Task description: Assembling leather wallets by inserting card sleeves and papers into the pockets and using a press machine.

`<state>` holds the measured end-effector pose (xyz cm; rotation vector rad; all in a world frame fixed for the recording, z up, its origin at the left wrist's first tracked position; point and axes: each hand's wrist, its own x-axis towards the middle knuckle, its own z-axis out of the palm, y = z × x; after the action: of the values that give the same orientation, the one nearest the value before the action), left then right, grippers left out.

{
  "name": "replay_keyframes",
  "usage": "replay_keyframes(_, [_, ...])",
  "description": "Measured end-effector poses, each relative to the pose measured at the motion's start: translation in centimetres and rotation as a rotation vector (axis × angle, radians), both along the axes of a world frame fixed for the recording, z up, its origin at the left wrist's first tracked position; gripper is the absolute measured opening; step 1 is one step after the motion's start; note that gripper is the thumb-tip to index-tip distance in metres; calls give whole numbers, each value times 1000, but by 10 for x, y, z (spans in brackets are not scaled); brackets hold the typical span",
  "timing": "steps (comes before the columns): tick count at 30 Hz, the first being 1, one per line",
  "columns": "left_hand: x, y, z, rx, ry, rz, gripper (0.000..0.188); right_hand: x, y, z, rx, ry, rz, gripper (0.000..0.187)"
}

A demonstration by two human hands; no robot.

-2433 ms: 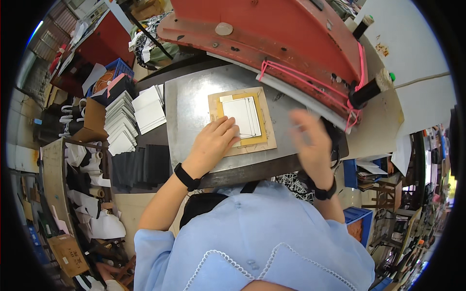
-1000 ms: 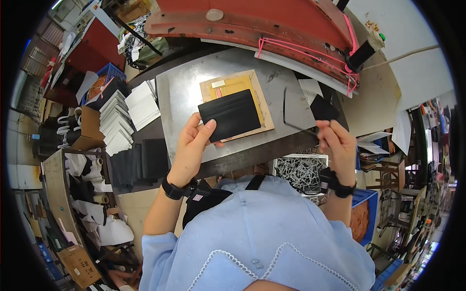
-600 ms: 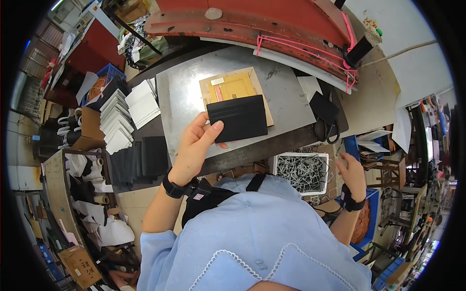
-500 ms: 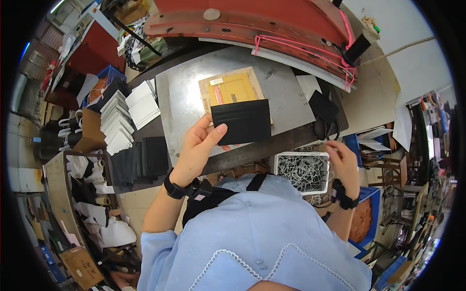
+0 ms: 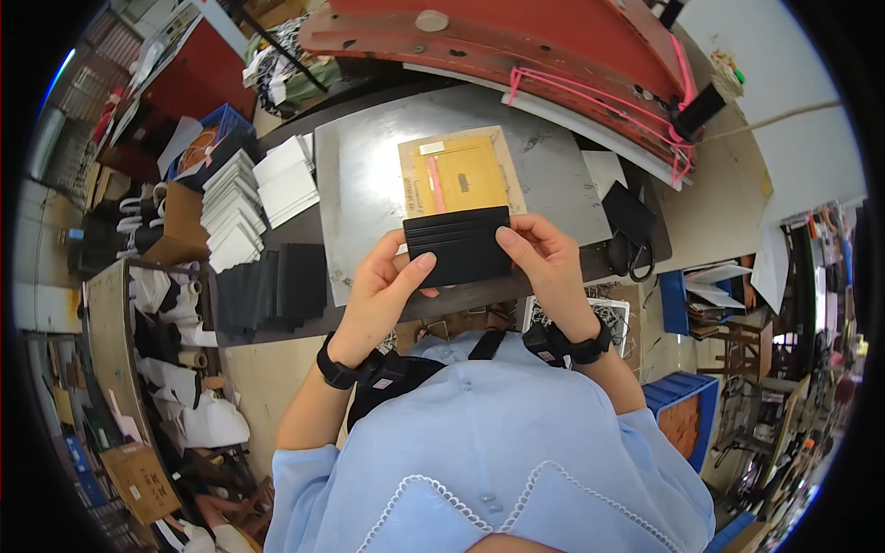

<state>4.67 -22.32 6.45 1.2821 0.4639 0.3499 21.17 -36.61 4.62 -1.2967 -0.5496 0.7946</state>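
Note:
A flat black card holder [image 5: 461, 251] with several slot edges across its upper part is held up over the table's near edge. My left hand [image 5: 381, 288] grips its left side, thumb lying on the front face. At the opposite edge, my right hand [image 5: 550, 267] pinches the upper right corner, thumb in front and fingers behind. Just beyond the card holder lies a yellow template plate [image 5: 466, 173] with a pink strip, set on a tan board [image 5: 510, 158]. Both rest on a grey metal sheet [image 5: 358, 189].
A red machine beam [image 5: 516, 41] with pink cord [image 5: 590, 92] spans the far side. Stacked white sheets [image 5: 235, 207] and black pieces [image 5: 277, 286] lie left. Scissors [image 5: 642, 263] sit right, beside a black piece [image 5: 630, 212]. A white bin [image 5: 610, 313] stands below the edge.
My right hand has come in from the right and taken hold of the card holder's right edge. The left hand keeps its grip. The whole view has shifted slightly.

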Motion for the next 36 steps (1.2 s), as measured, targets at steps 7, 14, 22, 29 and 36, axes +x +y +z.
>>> replay_keyframes(7, [-10,10,-19,-51,31,191,22,-11,9,-7,-6,-21,-5,15])
replay_keyframes(14, [-31,22,-12,-99,125,74,20,-10,24,-19,-91,-110,77,18])
replay_keyframes(22, [-106,44,-30,63,53,607,25,-13,35,-23,-104,-86,241,28])
replay_keyframes(29, [-138,61,-45,1333,724,771,39,-2,29,-26,-170,-116,240,24])
replay_keyframes(36, [-94,144,-31,1425,607,347,38,-4,29,-23,-177,-243,271,21])
